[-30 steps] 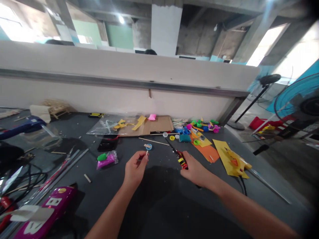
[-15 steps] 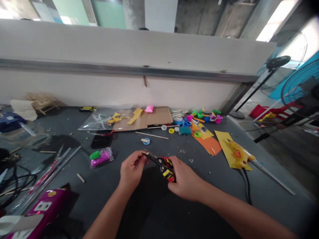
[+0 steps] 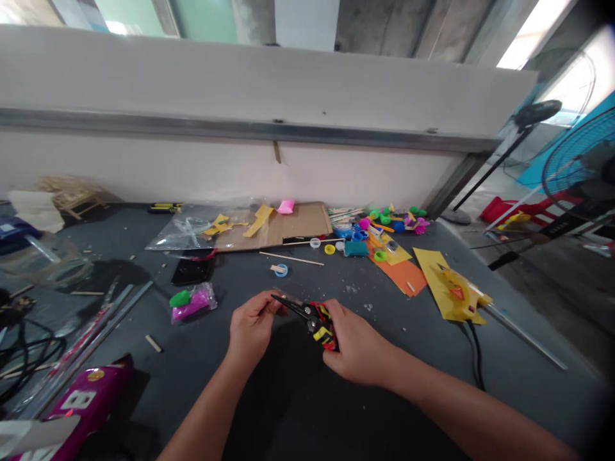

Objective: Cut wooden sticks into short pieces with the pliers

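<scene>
In my right hand [image 3: 355,342] is a pair of pliers [image 3: 307,314] with long black jaws and red, yellow and black handles. The fingers wrap round the handles, and the jaws point left. My left hand [image 3: 252,326] is pinched closed at the jaw tips, around something small that the fingers mostly hide. Just beyond the hands, a blue ring [image 3: 281,271] lies on the table with a short wooden piece on it. Behind it lies a thin wooden stick [image 3: 291,258].
A yellow glue gun [image 3: 464,298] rests on yellow paper at right, its black cord running forward. At left are a bagged purple and green clay pack [image 3: 195,302], a black phone-like slab [image 3: 192,269] and a purple power strip [image 3: 91,394]. Cardboard [image 3: 305,221] lies against the partition.
The view has tilted down slightly. Both hands and the pliers keep nearly the same pose; the left fingers have shifted slightly at the jaw tips.
</scene>
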`<state>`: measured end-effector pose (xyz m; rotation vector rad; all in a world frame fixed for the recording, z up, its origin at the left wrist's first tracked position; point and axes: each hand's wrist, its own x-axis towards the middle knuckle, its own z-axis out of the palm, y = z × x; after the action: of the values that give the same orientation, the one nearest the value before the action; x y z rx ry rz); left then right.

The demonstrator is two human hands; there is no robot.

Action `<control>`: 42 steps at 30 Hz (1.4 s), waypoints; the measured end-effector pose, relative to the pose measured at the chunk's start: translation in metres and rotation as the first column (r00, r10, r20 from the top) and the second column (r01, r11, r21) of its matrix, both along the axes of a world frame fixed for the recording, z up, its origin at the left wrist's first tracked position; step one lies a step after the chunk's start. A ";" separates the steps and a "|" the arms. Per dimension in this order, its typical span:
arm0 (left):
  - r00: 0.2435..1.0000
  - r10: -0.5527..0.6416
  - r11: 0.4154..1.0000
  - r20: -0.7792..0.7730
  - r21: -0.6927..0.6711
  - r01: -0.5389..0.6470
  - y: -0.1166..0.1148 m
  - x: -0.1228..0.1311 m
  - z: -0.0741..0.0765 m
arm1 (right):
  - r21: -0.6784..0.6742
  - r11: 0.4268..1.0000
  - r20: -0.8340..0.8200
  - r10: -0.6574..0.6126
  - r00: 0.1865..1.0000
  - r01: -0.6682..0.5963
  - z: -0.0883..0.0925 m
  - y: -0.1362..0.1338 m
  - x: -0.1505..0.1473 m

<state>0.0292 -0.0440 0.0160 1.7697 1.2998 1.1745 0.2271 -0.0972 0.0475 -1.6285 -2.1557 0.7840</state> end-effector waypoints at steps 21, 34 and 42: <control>0.998 -0.064 0.996 -0.029 -0.068 0.062 0.000 0.000 0.010 | -0.034 0.999 0.059 0.038 0.998 -0.036 -0.003 0.001 0.003; 0.997 -0.067 0.987 -0.041 -0.147 0.061 -0.001 0.003 0.013 | -0.098 0.995 0.188 0.011 0.982 0.007 -0.008 0.001 -0.001; 0.998 -0.044 0.991 -0.036 -0.128 0.039 0.003 0.000 0.010 | -0.050 0.999 0.147 0.006 0.989 0.002 -0.006 0.002 0.001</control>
<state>0.0289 -0.0409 0.0256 1.7262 1.3243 1.0156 0.2282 -0.0947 0.0411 -1.7606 -2.2542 0.7461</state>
